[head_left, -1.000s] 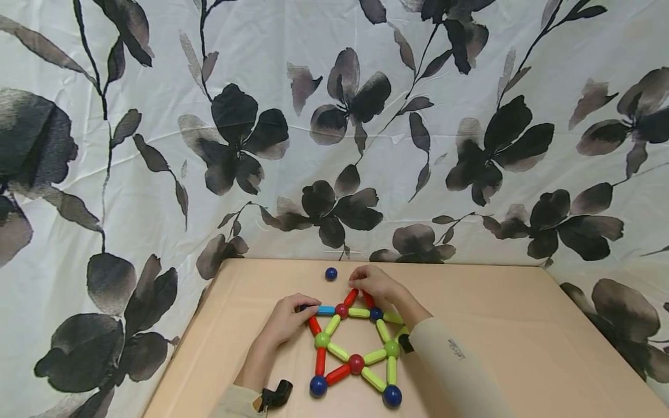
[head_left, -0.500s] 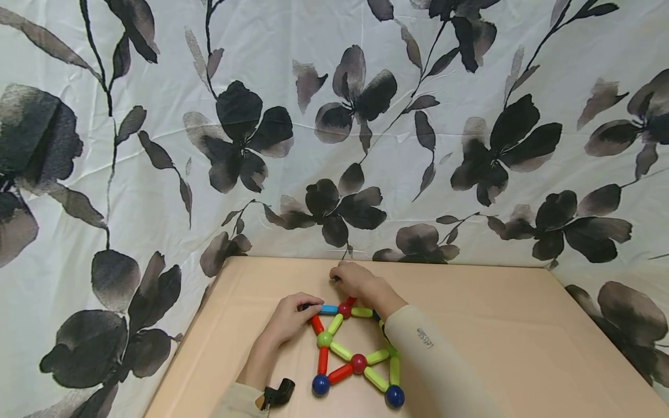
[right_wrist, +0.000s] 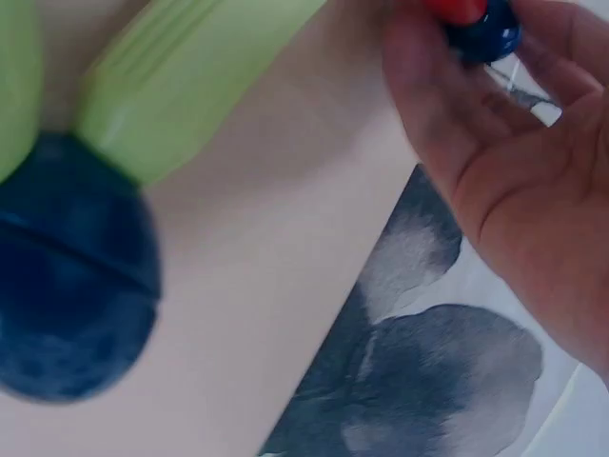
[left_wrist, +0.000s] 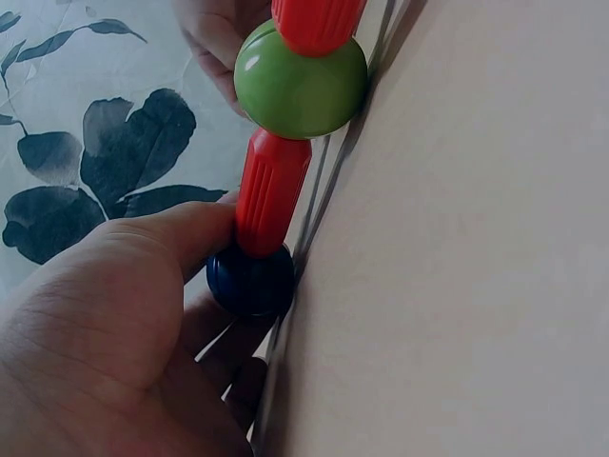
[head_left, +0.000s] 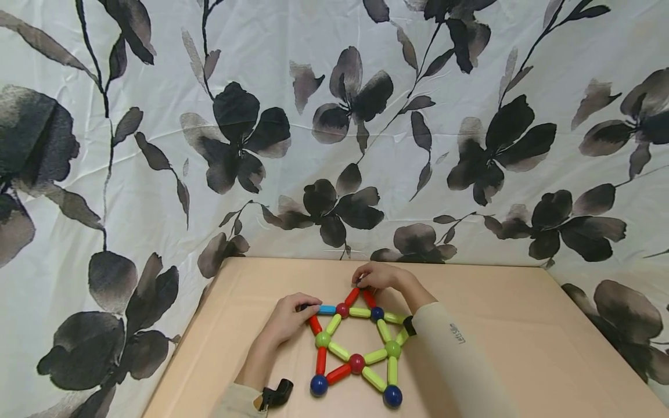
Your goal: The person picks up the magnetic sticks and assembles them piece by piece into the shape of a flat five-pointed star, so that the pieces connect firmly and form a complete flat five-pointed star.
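Observation:
A star-shaped figure of magnetic rods and balls lies on the board. At its left point my left hand (head_left: 286,319) pinches a dark blue ball (left_wrist: 249,281), which joins a red rod (left_wrist: 273,193) and a light blue rod (head_left: 327,310). My right hand (head_left: 381,277) grips another dark blue ball (right_wrist: 487,38) at the top point, where two red rods (head_left: 352,297) meet; the fingers partly cover that ball. Yellow-green rods (head_left: 359,312) link red balls (head_left: 357,364), green balls (head_left: 323,339) and a blue ball (head_left: 377,314) around the middle.
The figure rests on a tan board (head_left: 496,325), whose back edge meets a white cloth (head_left: 407,174) with dark flower prints. Two blue balls (head_left: 392,396) mark the near points. My right sleeve (head_left: 455,360) crosses the figure's right point and hides part of it.
My right hand reached left to the loose blue ball, took it, and carried it back right to the tip of the red rods. The left hand stayed on its ball.

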### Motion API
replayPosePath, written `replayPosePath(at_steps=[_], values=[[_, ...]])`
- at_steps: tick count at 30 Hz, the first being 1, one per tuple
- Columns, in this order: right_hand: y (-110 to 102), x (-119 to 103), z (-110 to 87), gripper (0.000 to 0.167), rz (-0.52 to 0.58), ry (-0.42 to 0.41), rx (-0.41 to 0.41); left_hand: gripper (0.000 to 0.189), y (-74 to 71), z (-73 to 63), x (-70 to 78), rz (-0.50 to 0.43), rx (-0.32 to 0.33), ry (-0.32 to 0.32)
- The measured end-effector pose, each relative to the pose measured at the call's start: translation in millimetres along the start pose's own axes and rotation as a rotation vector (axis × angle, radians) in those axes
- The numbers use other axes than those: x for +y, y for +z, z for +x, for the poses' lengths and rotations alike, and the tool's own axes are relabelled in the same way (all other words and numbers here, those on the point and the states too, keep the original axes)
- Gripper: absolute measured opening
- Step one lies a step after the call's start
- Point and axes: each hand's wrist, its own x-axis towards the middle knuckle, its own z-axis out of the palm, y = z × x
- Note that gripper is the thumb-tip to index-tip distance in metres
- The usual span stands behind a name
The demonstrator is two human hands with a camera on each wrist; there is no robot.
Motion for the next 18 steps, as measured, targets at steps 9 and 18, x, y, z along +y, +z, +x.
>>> replayPosePath(at_steps=[9,18], values=[[3,8,-1.0,0.029,0.03,-0.028,-0.026,0.016,1.3,0.3,0.0,-0.009,-0.004,-0.002],[12,7,-5.3,0.039,-0.166,-0.076,0.052,0.016,0.8,-0.7,1.2,0.005,0.001,-0.006]])
